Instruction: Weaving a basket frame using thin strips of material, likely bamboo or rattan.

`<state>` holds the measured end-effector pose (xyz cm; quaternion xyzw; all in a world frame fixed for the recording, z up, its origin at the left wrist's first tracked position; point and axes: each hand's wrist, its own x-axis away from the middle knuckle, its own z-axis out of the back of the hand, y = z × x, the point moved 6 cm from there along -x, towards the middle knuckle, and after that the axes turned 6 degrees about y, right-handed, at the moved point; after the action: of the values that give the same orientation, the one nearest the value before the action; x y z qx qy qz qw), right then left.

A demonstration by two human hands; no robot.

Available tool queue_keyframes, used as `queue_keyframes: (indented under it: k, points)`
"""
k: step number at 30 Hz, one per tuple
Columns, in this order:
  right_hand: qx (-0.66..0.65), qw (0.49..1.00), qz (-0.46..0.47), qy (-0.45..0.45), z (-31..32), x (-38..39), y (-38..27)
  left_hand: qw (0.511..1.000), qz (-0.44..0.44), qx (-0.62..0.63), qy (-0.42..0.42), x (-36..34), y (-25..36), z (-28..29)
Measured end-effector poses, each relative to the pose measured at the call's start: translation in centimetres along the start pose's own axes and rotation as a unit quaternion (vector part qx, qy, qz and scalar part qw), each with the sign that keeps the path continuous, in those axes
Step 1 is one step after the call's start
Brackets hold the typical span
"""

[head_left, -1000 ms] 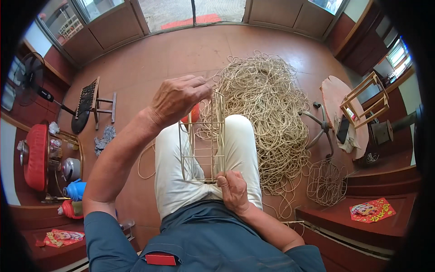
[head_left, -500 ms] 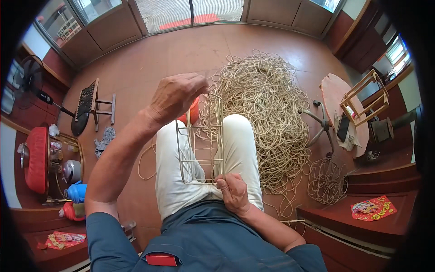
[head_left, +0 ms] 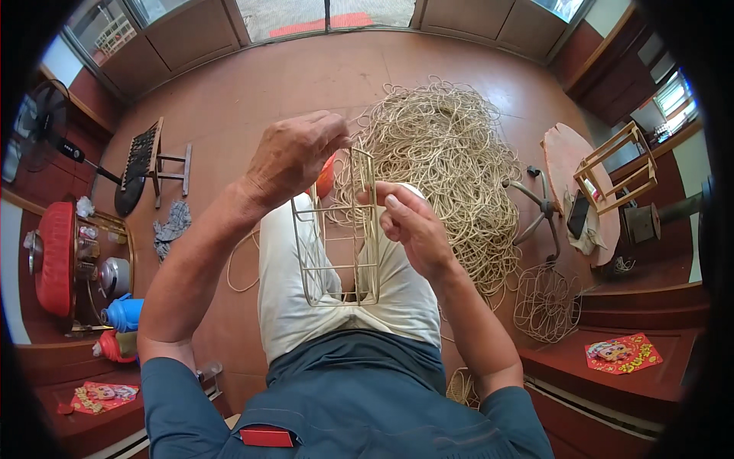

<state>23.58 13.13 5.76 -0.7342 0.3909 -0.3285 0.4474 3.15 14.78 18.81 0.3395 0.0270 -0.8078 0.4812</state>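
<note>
From where I stood, the thing in the person's hands was a pale, box-shaped wire frame [head_left: 344, 267], held out over the lap, its near end just above the white trousers [head_left: 284, 268] between the thighs. The left hand [head_left: 302, 157] had its fingers closed at the frame's far upper corner, gripping it there as far as I could make out, though the tips were partly hidden. The right hand [head_left: 413, 226] was at the frame's right side, index finger reaching in among the bars, thumb apart and the other fingers curled; whether it pinched a bar or only touched one, I couldn't tell. As for how far things had got, I judged the skeleton well formed: long bars and cross bars already met in a clear box. Its wide gaps, though, were unfilled, and I could look straight through to the lap. Beyond the knees, a big tangled heap of pale cord [head_left: 451, 168] lay loose on the floor [head_left: 252, 84], none of it plainly worked into the gaps. A rounded orange-red object [head_left: 326, 177] showed just behind the frame, partly hidden by the left hand
</note>
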Motion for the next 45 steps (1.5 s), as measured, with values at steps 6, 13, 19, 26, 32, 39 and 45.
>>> queue_keyframes:
  k: [6, 13, 19, 26, 32, 39, 45]
  points:
    - [-0.129, 0.983, -0.075, -0.11, -1.5, -1.9, 0.9, 1.0, -0.001, 0.018, 0.014, 0.4, 0.3, 0.7]
    - [-0.137, 0.971, -0.117, -0.156, -1.8, -2.1, 0.2, 1.0, 0.014, 0.017, 0.016, 0.9, 0.8, 1.5]
    - [-0.121, 0.963, -0.128, -0.202, -0.3, -3.7, 1.6, 0.999, 0.006, 0.037, 0.021, 0.9, 0.7, 1.5]
    - [-0.099, 0.961, -0.111, -0.233, -1.4, -4.2, 0.8, 0.999, 0.015, 0.047, 0.017, 0.9, 0.8, 1.6]
    - [-0.144, 0.95, -0.068, -0.27, -2.3, -4.8, 1.3, 0.999, 0.018, 0.043, 0.012, 0.9, 0.7, 1.5]
    - [-0.159, 0.937, -0.076, -0.301, -2.9, -5.1, 1.5, 0.999, 0.018, 0.041, 0.001, 1.1, 0.6, 1.6]
    - [-0.184, 0.922, -0.075, -0.331, -3.2, -5.2, 1.5, 0.998, 0.031, 0.053, -0.003, 0.9, 0.5, 1.8]
